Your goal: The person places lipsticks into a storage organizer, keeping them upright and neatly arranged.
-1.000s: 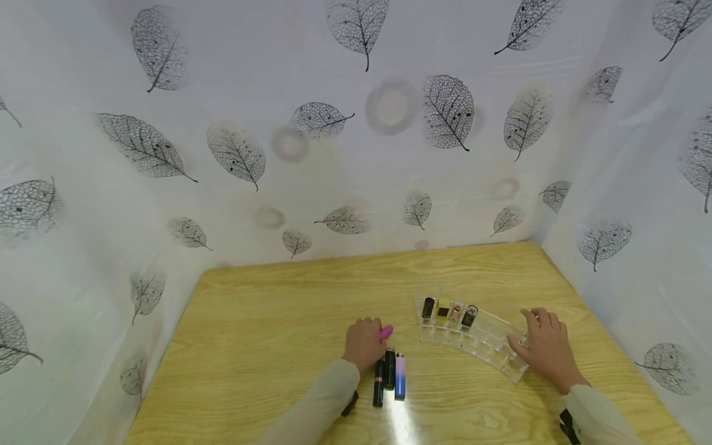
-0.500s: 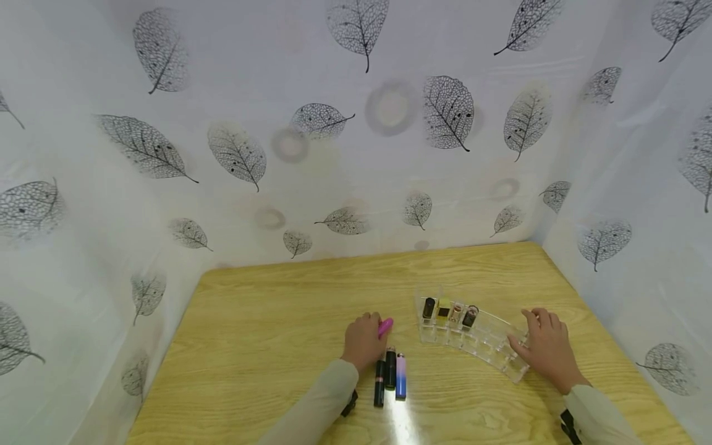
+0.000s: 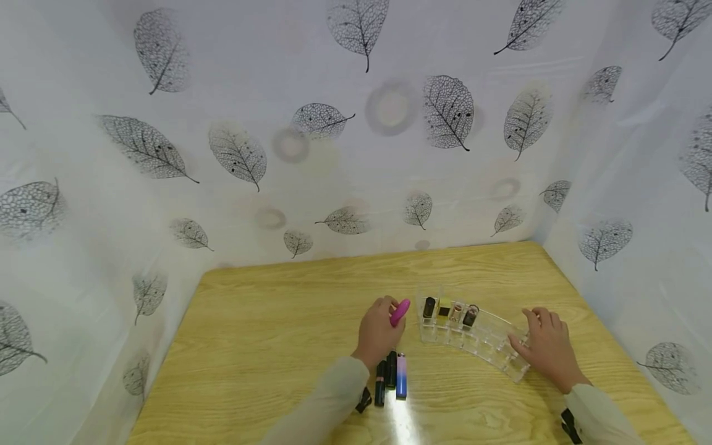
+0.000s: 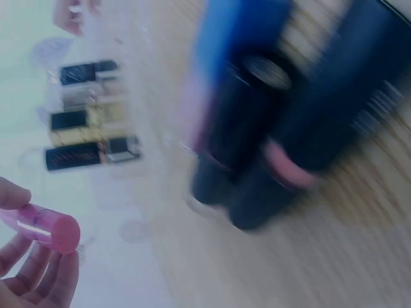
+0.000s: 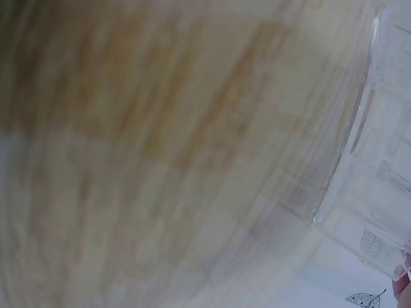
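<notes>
My left hand [image 3: 381,330] pinches a pink lipstick tube [image 3: 400,313] between thumb and fingers, just left of a clear curved lipstick organizer [image 3: 489,346]. In the left wrist view the pink tube's round end [image 4: 66,233] points away from the hand. My right hand [image 3: 547,349] holds the organizer's right end, thumb on the near side; in the right wrist view only a bit of its fingers [image 5: 402,282] shows at the organizer's corner. Several lipsticks stand in the organizer's left back slots, among them a black one [image 3: 429,307] and a gold one [image 3: 443,307].
Below the left hand lie a slim black lipstick [image 3: 380,383], a thicker black one [image 3: 391,371] and a pink-to-blue one [image 3: 402,376], side by side on the wooden table [image 3: 267,346]. A white leaf-print curtain [image 3: 356,173] encloses the table's back and sides.
The left hand has lifted the pink lipstick and moved it right and farther back, toward the organizer. The right hand and the organizer stay in place.
</notes>
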`<action>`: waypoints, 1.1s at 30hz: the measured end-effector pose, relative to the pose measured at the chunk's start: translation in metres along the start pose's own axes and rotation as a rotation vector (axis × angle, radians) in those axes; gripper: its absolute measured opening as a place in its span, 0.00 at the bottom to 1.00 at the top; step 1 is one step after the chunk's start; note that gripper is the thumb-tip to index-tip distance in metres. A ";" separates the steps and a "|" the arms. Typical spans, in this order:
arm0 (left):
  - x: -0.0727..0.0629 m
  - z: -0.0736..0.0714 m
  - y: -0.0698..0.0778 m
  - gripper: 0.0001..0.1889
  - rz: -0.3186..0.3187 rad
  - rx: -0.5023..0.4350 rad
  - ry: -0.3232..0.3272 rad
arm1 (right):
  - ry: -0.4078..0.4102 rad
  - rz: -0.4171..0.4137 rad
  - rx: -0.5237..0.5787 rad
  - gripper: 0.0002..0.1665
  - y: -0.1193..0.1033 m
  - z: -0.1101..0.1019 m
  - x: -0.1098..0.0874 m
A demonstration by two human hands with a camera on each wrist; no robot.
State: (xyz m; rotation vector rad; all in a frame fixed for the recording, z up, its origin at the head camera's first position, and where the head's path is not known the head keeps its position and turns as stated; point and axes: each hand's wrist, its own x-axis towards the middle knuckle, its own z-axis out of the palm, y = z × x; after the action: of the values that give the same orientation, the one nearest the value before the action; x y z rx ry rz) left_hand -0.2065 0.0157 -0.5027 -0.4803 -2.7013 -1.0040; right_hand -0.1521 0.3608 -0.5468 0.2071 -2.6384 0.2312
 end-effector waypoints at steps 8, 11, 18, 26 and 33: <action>0.003 0.005 0.030 0.11 0.060 -0.095 0.011 | 0.017 -0.012 -0.004 0.37 0.002 0.002 -0.001; 0.004 0.009 0.037 0.11 0.072 -0.118 0.002 | 0.024 -0.018 -0.003 0.37 0.002 0.002 -0.002; 0.007 0.019 0.055 0.11 0.104 -0.143 0.001 | 0.027 -0.016 0.008 0.36 0.002 0.002 -0.001; 0.008 0.031 0.072 0.12 0.144 -0.143 0.028 | 0.038 -0.035 0.001 0.39 0.004 0.003 -0.002; 0.007 0.039 0.080 0.12 0.123 -0.183 0.021 | 0.041 -0.038 -0.003 0.41 0.002 0.002 -0.002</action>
State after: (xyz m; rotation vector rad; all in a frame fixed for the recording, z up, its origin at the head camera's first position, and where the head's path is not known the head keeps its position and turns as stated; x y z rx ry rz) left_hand -0.1863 0.1001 -0.4824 -0.6556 -2.5382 -1.2194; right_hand -0.1519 0.3628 -0.5499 0.2485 -2.5912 0.2160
